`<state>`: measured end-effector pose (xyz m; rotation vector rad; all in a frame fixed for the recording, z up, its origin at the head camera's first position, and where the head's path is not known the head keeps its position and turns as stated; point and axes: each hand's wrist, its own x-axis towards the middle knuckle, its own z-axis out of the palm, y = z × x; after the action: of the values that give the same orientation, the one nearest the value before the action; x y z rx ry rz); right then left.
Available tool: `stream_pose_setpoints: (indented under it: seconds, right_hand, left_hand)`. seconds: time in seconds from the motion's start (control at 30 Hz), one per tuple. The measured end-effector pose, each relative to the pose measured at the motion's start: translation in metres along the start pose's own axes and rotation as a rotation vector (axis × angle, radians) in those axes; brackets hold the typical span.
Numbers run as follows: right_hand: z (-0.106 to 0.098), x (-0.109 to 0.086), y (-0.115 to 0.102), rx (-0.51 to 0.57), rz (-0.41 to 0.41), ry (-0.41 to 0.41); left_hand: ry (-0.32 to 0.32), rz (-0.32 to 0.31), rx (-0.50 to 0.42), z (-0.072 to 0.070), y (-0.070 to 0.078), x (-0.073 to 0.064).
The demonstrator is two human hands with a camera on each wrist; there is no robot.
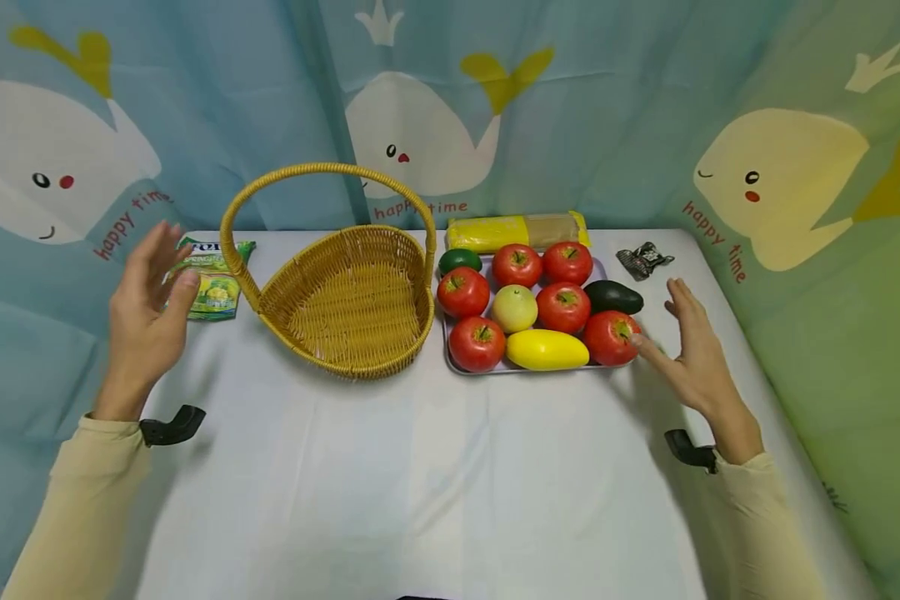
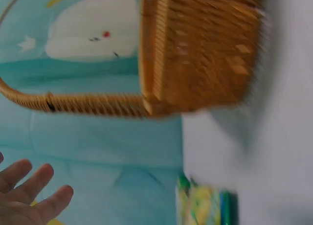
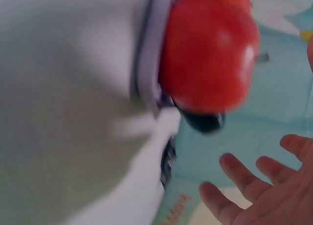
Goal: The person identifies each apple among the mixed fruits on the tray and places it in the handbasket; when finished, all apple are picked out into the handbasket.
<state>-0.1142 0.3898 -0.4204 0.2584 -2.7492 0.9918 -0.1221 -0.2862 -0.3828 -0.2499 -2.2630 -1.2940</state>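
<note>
My left hand (image 1: 150, 308) hovers with relaxed fingers left of the wicker basket (image 1: 352, 367), near a green snack packet (image 1: 216, 287), holding nothing. The basket has a tall arched handle (image 1: 322, 169), and its inside is bare. On the right, my right hand (image 1: 693, 354) is raised beside the purple tray (image 1: 453, 367), fingers spread and thumb near a red apple (image 1: 609, 340). The tray carries several red apples, a yellow mango-shaped fruit (image 1: 547, 350), a pale green round fruit (image 1: 514, 308), a dark green avocado-like fruit (image 1: 613, 297) and a smaller green fruit (image 1: 460, 262).
Behind the tray lies a yellow packet (image 1: 495, 233) with a tan section. A small black wrapper (image 1: 643, 260) sits to the tray's right. A white cloth covers the table (image 1: 420, 483), and a whale-print curtain (image 1: 270, 108) hangs along the back and sides.
</note>
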Motion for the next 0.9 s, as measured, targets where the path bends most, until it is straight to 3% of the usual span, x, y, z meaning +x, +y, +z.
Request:
stream_pose_setpoints:
  seconds: [0.17, 0.37, 0.6, 0.9]
  right_hand:
    - [0.019, -0.007, -0.007, 0.003, 0.013, 0.02]
    - [0.025, -0.013, -0.008, -0.022, 0.012, 0.03]
    - [0.027, -0.014, -0.01, -0.026, 0.041, 0.028]
    - [0.028, -0.01, -0.007, 0.042, 0.051, 0.045]
  left_hand:
    - [0.058, 0.02, -0.115, 0.015, 0.006, 0.01]
    - [0.121, -0.014, -0.159, 0.031, -0.001, 0.002]
    - [0.117, -0.025, -0.24, 0.041, -0.008, 0.004]
    - [0.058, 0.005, -0.271, 0.048, -0.015, 0.01]
